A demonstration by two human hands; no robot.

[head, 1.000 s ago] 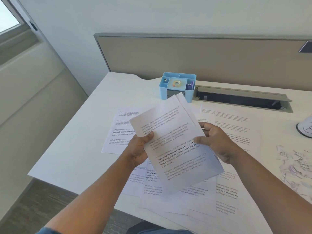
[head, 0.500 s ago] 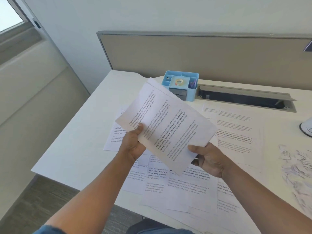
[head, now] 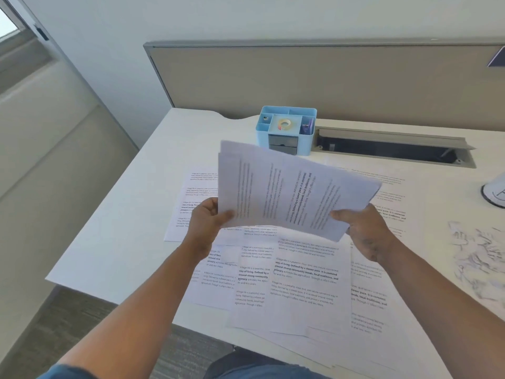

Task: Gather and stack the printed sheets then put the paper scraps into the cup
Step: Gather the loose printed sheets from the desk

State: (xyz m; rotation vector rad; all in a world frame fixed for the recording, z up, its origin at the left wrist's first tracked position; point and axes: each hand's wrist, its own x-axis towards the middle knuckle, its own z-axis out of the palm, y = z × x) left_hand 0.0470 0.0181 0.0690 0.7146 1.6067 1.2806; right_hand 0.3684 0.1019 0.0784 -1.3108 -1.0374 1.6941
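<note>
A small bundle of printed sheets (head: 287, 190) is held up above the desk, turned sideways so its text lines run upward. My left hand (head: 205, 222) grips its lower left corner, thumb on top. My right hand (head: 363, 231) grips its lower right edge. Several more printed sheets (head: 300, 280) lie spread and overlapping on the white desk (head: 114, 242) below. A heap of torn paper scraps (head: 481, 258) lies at the right edge. A white cup (head: 496, 191), only partly in view, stands at the far right.
A light blue desk organizer (head: 287, 129) with a tape roll stands at the back of the desk. Beside it is an open cable tray (head: 393, 147). A beige partition (head: 328, 83) closes off the rear. The desk's left edge drops to the floor.
The bundle has rotated clockwise from a slanted position to lying sideways. Both hands have spread further apart along its lower edge.
</note>
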